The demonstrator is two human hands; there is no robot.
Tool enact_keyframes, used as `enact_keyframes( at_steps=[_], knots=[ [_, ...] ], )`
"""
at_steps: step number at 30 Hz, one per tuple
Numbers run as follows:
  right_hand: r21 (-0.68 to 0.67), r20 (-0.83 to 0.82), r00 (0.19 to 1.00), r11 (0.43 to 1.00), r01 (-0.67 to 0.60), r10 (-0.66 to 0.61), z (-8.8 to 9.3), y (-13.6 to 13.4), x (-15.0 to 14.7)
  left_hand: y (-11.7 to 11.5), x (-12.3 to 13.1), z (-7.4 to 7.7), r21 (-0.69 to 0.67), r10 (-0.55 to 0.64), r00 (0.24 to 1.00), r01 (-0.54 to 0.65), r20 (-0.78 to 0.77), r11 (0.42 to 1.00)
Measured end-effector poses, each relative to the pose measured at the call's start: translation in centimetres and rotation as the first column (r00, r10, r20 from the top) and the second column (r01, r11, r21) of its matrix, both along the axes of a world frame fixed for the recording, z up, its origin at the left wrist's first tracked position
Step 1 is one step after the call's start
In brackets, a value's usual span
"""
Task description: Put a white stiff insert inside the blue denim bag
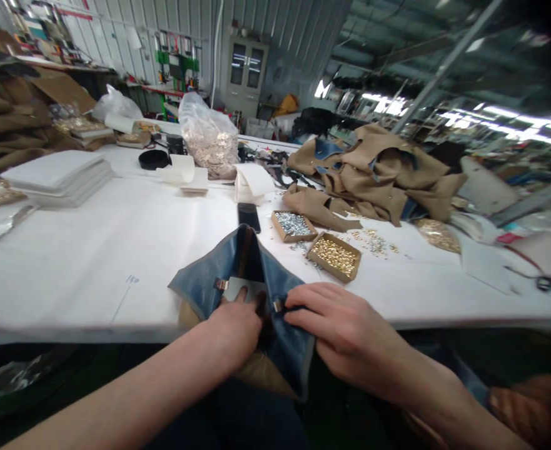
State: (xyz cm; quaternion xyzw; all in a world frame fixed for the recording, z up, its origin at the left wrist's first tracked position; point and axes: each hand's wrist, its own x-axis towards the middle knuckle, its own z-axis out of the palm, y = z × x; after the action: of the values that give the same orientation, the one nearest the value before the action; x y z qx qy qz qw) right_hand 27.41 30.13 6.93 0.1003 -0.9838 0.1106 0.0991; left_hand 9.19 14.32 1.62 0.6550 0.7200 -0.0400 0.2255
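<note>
A bag-like piece point(282, 269), blue on the inside and tan on the outside, stands spread at the table's front edge. My left hand point(238, 328) reaches into its opening, with fingers on a white card point(252, 287); some fingertips are hidden. My right hand point(338, 328) pinches the right wall of the bag beside a small metal clasp point(278, 305). A second metal clasp point(220, 284) sits on the opposite blue wall.
Boxes of silver rivets point(294, 225) and gold rivets point(335, 256) stand behind the bag, near a dark phone point(248, 217). Tan pieces point(373, 175) are heaped at right, white sheets point(60, 178) stacked at left. Another person's hand point(528, 403) shows at lower right.
</note>
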Motion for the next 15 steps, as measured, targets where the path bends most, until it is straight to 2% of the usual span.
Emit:
enact_keyframes(
  at_steps=[4, 7, 9, 11, 12, 13, 14, 15],
  knots=[
    [-0.172, 0.208, 0.978, 0.984, 0.047, -0.010, -0.1, 0.8, 0.0, 0.5, 0.4, 1.0, -0.069, -0.008, 1.000, 0.007, -0.010, 0.998],
    [-0.333, 0.233, 0.971, 0.942, 0.033, 0.049, 0.2, 2.3, 0.2, 0.9, 0.1, 1.3, -0.077, 0.018, 0.999, -0.015, 0.033, 0.997],
    [-0.480, 0.201, 0.969, 0.877, -0.028, 0.141, 0.2, 3.9, 0.4, 1.1, -0.1, 1.3, -0.075, 0.049, 0.995, -0.042, 0.084, 0.996],
    [-0.628, 0.144, 0.960, 0.772, -0.100, 0.241, 0.1, 6.1, 0.4, 1.1, -0.3, 1.5, -0.085, 0.056, 0.991, -0.045, 0.122, 0.995],
    [-0.685, 0.124, 0.960, 0.721, -0.100, 0.252, -0.1, 7.3, 0.2, 1.0, -0.3, 1.6, -0.090, 0.056, 0.990, -0.044, 0.132, 0.995],
    [-0.721, 0.117, 0.970, 0.690, -0.064, 0.213, -0.2, 8.6, -0.2, 1.0, -0.3, 1.8, -0.093, 0.053, 0.990, -0.040, 0.132, 0.995],
    [-0.723, 0.125, 0.984, 0.691, 0.003, 0.126, -0.4, 10.1, -0.8, 0.9, -0.3, 1.9, -0.091, 0.053, 0.991, -0.042, 0.122, 0.995],
    [-0.677, 0.142, 0.990, 0.728, 0.107, -0.014, -0.5, 11.6, -1.7, 0.9, -0.2, 1.9, -0.087, 0.056, 0.993, -0.046, 0.109, 0.995]
  ],
)
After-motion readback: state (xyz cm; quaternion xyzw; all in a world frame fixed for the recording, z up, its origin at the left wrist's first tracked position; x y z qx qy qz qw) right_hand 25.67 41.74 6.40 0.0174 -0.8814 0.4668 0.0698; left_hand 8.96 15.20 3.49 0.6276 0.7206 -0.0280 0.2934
